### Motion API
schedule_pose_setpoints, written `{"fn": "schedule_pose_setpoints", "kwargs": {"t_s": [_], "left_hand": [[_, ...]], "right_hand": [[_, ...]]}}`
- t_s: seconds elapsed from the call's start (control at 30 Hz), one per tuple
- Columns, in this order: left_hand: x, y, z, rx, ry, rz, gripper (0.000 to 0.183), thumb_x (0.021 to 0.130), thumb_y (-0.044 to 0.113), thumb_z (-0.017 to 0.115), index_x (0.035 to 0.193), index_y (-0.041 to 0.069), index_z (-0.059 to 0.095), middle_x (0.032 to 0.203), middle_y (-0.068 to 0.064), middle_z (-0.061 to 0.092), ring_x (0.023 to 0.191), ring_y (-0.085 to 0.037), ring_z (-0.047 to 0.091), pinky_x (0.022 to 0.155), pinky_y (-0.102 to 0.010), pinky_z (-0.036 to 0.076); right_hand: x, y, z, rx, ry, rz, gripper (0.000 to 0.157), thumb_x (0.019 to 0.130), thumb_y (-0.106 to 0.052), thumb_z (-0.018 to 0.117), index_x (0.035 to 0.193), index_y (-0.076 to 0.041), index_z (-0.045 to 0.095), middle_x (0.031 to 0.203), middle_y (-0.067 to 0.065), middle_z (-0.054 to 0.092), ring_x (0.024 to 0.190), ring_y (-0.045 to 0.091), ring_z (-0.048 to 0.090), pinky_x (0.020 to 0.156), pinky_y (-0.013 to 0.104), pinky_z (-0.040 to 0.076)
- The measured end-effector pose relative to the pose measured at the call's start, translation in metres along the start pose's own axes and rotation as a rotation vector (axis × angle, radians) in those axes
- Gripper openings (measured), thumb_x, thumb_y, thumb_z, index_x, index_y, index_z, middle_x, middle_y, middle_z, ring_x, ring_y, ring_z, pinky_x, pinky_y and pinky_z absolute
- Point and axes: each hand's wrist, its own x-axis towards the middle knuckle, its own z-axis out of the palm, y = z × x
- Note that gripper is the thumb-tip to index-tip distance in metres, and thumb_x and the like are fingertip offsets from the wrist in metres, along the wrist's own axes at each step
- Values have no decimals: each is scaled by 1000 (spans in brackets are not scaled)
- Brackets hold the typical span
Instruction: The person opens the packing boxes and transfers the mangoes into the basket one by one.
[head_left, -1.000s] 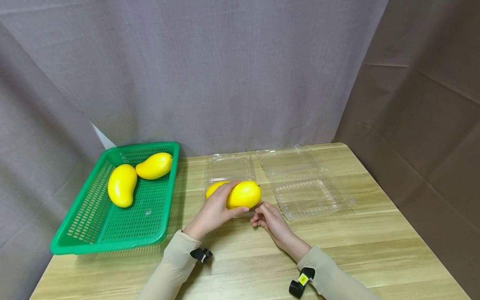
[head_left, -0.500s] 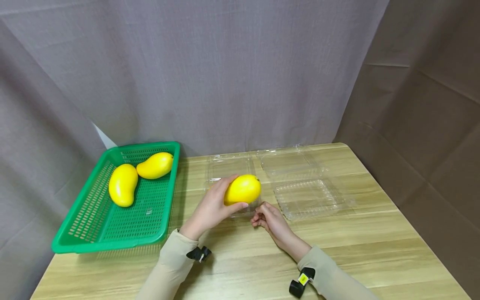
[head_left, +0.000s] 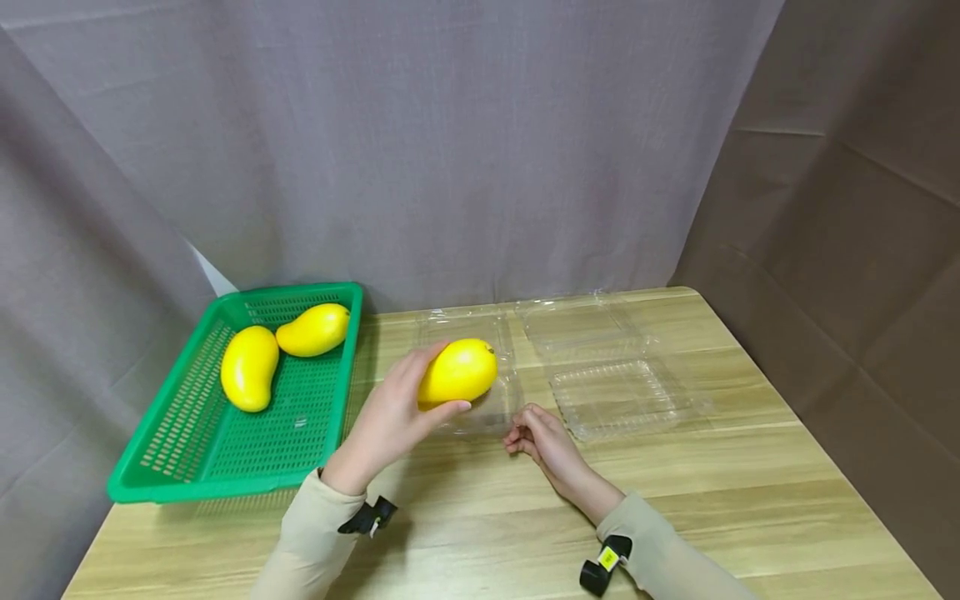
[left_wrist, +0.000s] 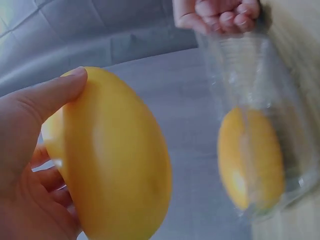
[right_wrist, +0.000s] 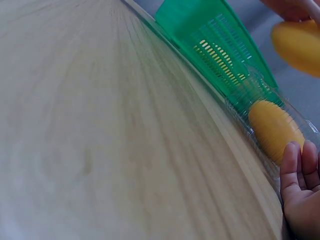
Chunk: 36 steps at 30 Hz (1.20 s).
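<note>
My left hand (head_left: 382,429) grips a yellow mango (head_left: 461,371) between thumb and fingers, raised over the left clear plastic clamshell box (head_left: 501,408). Up close in the left wrist view, the thumb lies across the top of the held mango. A second mango (left_wrist: 260,160) lies inside that box, hidden in the head view behind the held one. At the box's near right corner, my right hand (head_left: 553,450) has its fingers curled, thumb and forefinger pinching the edge. The box's lid (head_left: 465,323) lies folded back, away from me.
On the left stands a green plastic basket (head_left: 347,400) with two mangoes (head_left: 250,369) in its far half. Another clear clamshell box (head_left: 615,400) lies opened at the right, its lid (head_left: 573,321) toward the grey curtain (head_left: 450,150). Everything sits on a wooden table (head_left: 750,500).
My left hand has lifted the mango and drawn it left, away from the one in the box. The right hand has stayed at the box's corner.
</note>
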Motion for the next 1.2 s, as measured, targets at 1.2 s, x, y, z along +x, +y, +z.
{"fn": "schedule_pose_setpoints", "kwargs": {"t_s": [1.2], "left_hand": [[-79, -84, -106, 166, 112, -264, 80, 76, 33, 76, 140, 7, 37, 126, -18, 50, 97, -32, 50, 75, -50, 42]], "right_hand": [[-1, -2, 2, -9, 17, 4, 17, 89, -10, 43, 92, 6, 48, 80, 13, 52, 74, 21, 55, 70, 32, 51]]}}
